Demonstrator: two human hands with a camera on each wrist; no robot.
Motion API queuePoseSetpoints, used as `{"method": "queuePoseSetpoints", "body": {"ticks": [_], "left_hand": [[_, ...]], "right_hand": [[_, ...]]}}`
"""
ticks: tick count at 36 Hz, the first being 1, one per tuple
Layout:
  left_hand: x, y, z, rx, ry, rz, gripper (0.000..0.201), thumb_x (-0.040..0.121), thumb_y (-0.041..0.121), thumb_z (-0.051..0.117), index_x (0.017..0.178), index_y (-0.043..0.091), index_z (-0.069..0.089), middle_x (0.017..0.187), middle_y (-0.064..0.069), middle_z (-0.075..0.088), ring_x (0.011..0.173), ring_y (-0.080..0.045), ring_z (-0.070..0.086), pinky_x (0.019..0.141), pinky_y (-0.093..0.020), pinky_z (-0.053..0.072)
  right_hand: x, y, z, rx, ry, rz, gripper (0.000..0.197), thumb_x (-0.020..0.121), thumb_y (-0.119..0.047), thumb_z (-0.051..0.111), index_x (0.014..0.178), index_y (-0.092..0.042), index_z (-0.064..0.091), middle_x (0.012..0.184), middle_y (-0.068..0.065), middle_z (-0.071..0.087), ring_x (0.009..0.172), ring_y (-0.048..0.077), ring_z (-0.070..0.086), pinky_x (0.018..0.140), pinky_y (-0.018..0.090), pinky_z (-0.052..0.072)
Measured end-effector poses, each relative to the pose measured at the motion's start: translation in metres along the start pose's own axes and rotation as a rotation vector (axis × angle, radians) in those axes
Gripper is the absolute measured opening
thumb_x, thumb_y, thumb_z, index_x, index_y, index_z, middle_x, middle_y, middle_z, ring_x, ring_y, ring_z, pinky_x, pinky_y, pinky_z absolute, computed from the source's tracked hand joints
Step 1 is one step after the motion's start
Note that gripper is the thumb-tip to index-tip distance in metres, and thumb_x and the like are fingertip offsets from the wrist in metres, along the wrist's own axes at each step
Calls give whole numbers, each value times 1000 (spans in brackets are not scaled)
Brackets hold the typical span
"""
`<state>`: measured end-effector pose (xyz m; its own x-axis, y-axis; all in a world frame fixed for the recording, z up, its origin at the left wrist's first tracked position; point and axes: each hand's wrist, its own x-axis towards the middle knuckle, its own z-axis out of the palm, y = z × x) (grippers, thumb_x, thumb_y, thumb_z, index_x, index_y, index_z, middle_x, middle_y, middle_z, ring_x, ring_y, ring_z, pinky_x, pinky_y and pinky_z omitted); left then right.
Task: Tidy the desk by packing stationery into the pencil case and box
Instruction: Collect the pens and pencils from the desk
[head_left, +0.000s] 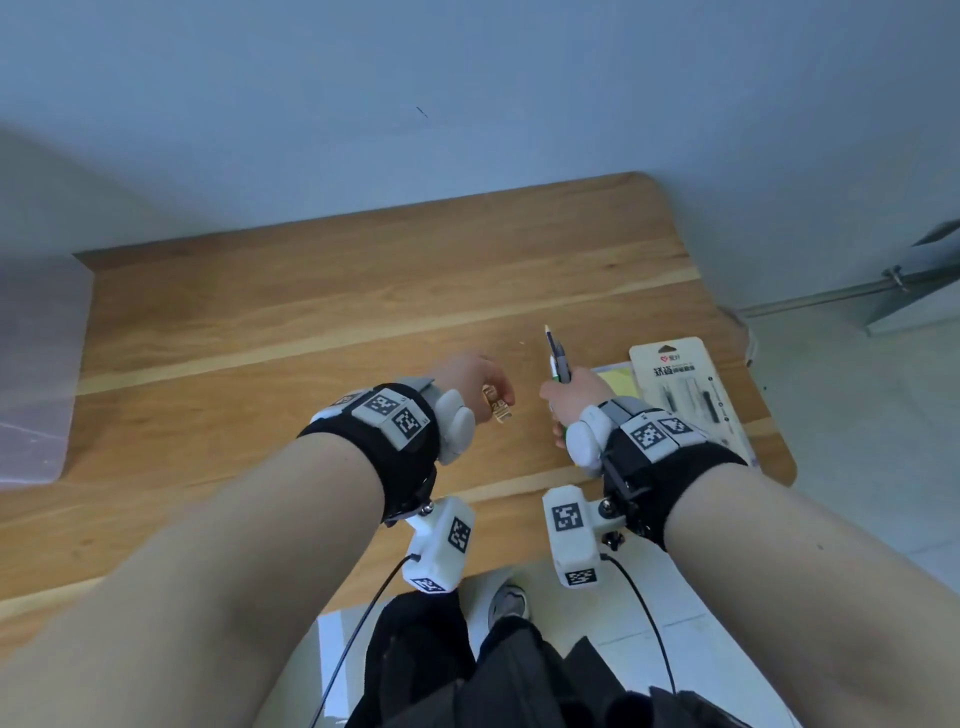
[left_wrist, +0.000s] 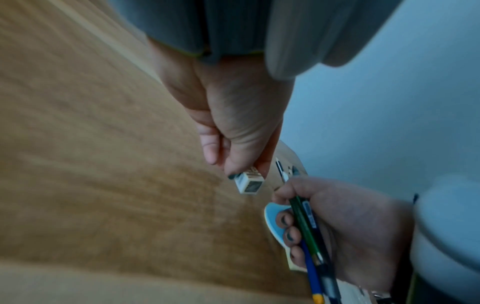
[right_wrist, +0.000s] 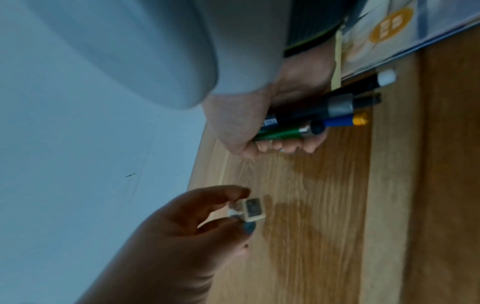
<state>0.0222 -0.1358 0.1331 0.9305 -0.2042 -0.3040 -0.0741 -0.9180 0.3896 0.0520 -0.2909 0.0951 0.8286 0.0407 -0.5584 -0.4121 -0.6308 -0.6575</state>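
Observation:
My left hand (head_left: 480, 384) pinches a small white and tan eraser (head_left: 497, 406) between thumb and fingertips, a little above the wooden desk (head_left: 311, 332). The left wrist view shows the eraser (left_wrist: 248, 183) end-on, and the right wrist view shows the same eraser (right_wrist: 250, 209). My right hand (head_left: 571, 400) grips a bundle of several pens (head_left: 557, 356), tips pointing away from me. Green, blue and black barrels show among the pens (right_wrist: 311, 121), which my fingers wrap around. Both hands hover close together at the desk's middle right. No pencil case is in view.
A blister pack of pen refills (head_left: 685, 395) lies by the desk's right edge, with yellow sticky notes (head_left: 618, 382) beside it. A translucent box (head_left: 36, 364) sits at the far left. A light blue and white curved thing (left_wrist: 270, 216) lies under my right hand.

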Motion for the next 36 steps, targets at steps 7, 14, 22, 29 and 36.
{"method": "queuePoseSetpoints", "body": {"ticks": [7,14,22,29,36], "left_hand": [[-33,-57,-46,39,125,-112,35,84,4,61,110,25,70,121,-4,56,104,-24,56,81,-31,47],[-43,-112,-103,83,247,-105,41,86,-2,52,108,25,72,124,-2,56,105,-22,55,75,-25,37],[-37,-171,-157,-8,355,-93,50,82,1,43,116,26,68,125,0,63,109,-23,60,88,-35,51],[-31,-235,-194,-264,576,-229,35,83,10,54,109,29,68,111,9,67,89,-8,61,72,-23,48],[-27,-280,-214,-348,487,-264,20,86,14,57,96,27,68,110,6,69,98,-12,64,86,-28,51]], "right_hand": [[-17,-103,42,-244,-46,-200,16,84,-25,47,76,-12,43,73,11,55,69,29,56,68,34,47],[-9,-178,76,-511,43,-373,21,84,-30,53,76,-11,46,68,5,54,58,22,50,51,25,35],[11,-258,101,-693,95,-354,32,86,-36,55,66,-14,41,63,1,46,57,18,47,49,24,34],[33,-284,126,-711,122,-284,30,84,-34,57,67,-14,41,64,0,46,66,20,51,49,24,34],[43,-309,130,-743,65,-89,33,88,-40,52,70,-14,41,70,1,47,69,19,50,72,29,44]]}}
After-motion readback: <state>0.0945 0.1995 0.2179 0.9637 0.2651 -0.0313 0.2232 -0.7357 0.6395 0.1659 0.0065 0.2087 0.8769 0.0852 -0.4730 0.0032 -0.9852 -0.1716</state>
